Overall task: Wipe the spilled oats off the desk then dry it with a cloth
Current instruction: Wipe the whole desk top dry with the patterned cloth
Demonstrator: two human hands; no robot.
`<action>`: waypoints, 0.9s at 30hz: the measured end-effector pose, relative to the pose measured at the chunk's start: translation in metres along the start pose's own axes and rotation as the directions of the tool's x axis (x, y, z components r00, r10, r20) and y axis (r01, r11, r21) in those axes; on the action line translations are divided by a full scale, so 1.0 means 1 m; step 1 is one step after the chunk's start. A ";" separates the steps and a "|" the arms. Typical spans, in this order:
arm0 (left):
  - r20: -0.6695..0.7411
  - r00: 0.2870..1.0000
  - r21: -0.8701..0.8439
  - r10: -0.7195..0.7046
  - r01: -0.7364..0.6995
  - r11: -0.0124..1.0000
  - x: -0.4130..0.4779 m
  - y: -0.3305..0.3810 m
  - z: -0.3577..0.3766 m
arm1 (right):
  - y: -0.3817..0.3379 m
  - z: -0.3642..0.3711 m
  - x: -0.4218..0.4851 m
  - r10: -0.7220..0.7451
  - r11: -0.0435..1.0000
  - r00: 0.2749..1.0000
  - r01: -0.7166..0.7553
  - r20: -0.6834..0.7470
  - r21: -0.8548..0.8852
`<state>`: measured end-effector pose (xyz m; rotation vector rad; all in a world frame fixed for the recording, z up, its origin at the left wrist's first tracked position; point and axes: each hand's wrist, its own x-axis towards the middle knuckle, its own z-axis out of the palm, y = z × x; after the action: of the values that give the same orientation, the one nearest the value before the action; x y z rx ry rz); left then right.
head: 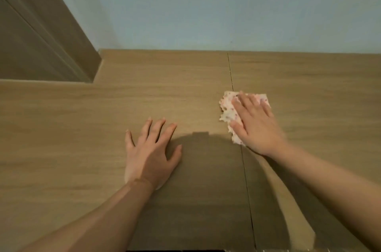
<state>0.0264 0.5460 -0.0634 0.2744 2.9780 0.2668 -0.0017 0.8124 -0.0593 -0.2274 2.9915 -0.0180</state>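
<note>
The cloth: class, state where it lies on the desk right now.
In the head view the cloth lies on the desk right of centre, under the flat right hand, over the seam between panels, apart from the left hand.

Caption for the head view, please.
Right hand presses a speckled cloth on the wooden desk; left hand rests flat nearby.

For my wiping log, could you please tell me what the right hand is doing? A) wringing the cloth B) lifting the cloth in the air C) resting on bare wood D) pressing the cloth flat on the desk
D: the right hand lies with straight fingers on the cloth, which is flat against the desk.
</note>
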 end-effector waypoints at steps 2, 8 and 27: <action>0.000 1.000 0.008 0.006 -0.006 1.000 0.001 -0.001 0.003 | 0.016 -0.001 0.048 0.183 0.981 0.983 -0.181 -0.030 0.065; -0.077 0.995 0.028 0.057 -0.055 0.998 0.000 -0.005 0.011 | -0.001 -0.004 0.119 0.261 0.956 0.961 -0.244 -0.089 0.161; -0.076 0.995 0.050 0.059 -0.055 0.997 0.001 -0.005 0.010 | -0.019 0.001 0.034 -0.084 0.993 0.991 0.092 -0.100 0.078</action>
<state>0.0258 0.5431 -0.0745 0.3629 3.0597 0.2178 -0.0321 0.7881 -0.0644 -0.3592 3.0661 -0.1657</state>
